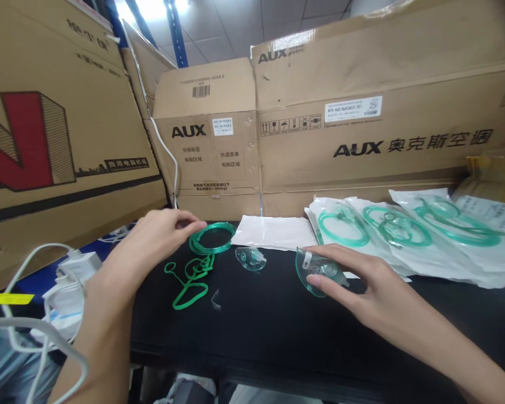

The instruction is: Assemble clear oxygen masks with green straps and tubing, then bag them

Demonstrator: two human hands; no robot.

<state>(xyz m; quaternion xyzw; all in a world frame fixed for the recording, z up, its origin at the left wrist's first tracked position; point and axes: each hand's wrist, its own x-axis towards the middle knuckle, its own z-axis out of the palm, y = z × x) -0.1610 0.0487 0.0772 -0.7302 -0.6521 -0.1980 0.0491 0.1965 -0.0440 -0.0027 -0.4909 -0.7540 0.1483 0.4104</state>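
Note:
My right hand point(362, 275) grips a clear green-tinted oxygen mask point(320, 272) between thumb and fingers, above the black tabletop. A metal nose strip shows on the mask. My left hand point(164, 235) has thumb and forefinger pinched together at the left edge of a coil of green tubing point(212, 251); whether the tubing is between the fingertips is hidden. Between the hands lies a second, smaller-looking clear mask point(251, 258). Nearer me are green elastic straps point(191, 296), loosely looped, and a small clear strip point(215, 300).
A flat white packet point(273, 231) lies at the back. Several bagged mask sets point(398, 227) with green tubing are on the right. Cardboard boxes point(362, 123) wall the back and left. White cables and adapters point(73, 280) crowd the left side, beside my left forearm.

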